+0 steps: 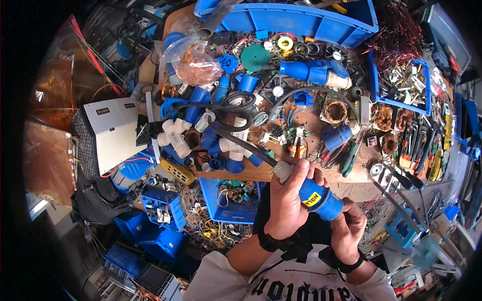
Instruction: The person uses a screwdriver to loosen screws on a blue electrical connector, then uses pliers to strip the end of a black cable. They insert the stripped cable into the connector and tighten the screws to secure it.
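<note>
A blue industrial plug (318, 198) with a grey collar is held in front of my chest. My left hand (288, 198) wraps around its upper body near the collar. My right hand (347, 228) grips the lower end from beneath. A black cable (240, 142) runs from the collar up across the wooden workbench (251, 173) and loops among the parts there. Both wrists wear black straps.
The bench is piled with blue and white plugs (201, 125), sockets, copper windings (335, 111) and screwdrivers (351, 155). A large blue bin (301, 20) stands at the back. A white metal box (113, 133) sits left. Blue crates (160, 208) with wires lie on the floor.
</note>
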A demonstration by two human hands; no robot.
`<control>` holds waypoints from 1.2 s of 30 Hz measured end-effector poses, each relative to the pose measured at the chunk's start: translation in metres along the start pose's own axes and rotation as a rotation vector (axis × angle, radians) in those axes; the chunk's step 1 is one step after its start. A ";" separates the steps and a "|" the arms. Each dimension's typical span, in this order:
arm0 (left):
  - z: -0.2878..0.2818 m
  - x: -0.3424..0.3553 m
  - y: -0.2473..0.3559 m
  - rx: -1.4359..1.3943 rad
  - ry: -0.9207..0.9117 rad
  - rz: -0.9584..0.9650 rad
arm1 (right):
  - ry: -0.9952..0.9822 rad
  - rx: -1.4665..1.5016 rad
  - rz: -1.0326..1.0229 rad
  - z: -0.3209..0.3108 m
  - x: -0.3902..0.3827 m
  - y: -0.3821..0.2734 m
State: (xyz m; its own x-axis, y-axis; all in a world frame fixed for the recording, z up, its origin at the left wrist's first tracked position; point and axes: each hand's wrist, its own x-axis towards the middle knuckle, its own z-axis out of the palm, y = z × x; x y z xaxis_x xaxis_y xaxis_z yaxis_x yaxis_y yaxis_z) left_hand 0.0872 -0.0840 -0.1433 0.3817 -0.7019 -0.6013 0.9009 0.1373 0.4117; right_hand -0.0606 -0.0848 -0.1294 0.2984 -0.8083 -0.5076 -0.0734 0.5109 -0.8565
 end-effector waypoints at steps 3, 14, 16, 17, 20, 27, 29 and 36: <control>0.003 -0.002 0.001 -0.088 0.023 0.014 | 0.021 -0.053 -0.168 0.004 0.002 0.007; -0.008 -0.002 0.006 0.241 -0.027 0.108 | -0.053 0.109 0.166 0.002 0.006 0.008; -0.011 0.001 0.005 0.357 -0.040 0.156 | -0.069 0.228 0.291 0.003 0.011 0.012; -0.016 0.002 0.007 0.386 -0.066 0.162 | -0.089 0.317 0.355 0.005 0.014 0.017; -0.023 0.001 0.006 0.394 -0.094 0.240 | -0.129 0.489 0.509 0.007 0.019 0.025; -0.049 0.000 0.009 0.668 -0.190 0.332 | -0.232 0.688 0.732 0.012 0.031 0.055; -0.053 0.000 0.015 0.747 -0.212 0.357 | -0.218 0.653 0.762 0.019 0.036 0.060; -0.069 0.009 0.027 0.809 -0.304 0.417 | -0.245 0.660 0.760 0.031 0.045 0.085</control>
State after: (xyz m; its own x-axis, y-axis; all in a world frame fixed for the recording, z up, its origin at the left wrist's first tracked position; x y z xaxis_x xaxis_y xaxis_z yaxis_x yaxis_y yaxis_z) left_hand 0.1290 -0.0382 -0.1849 0.4664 -0.8729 -0.1431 0.2457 -0.0276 0.9690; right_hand -0.0235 -0.0686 -0.2218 0.5821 -0.1614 -0.7969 0.1908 0.9798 -0.0591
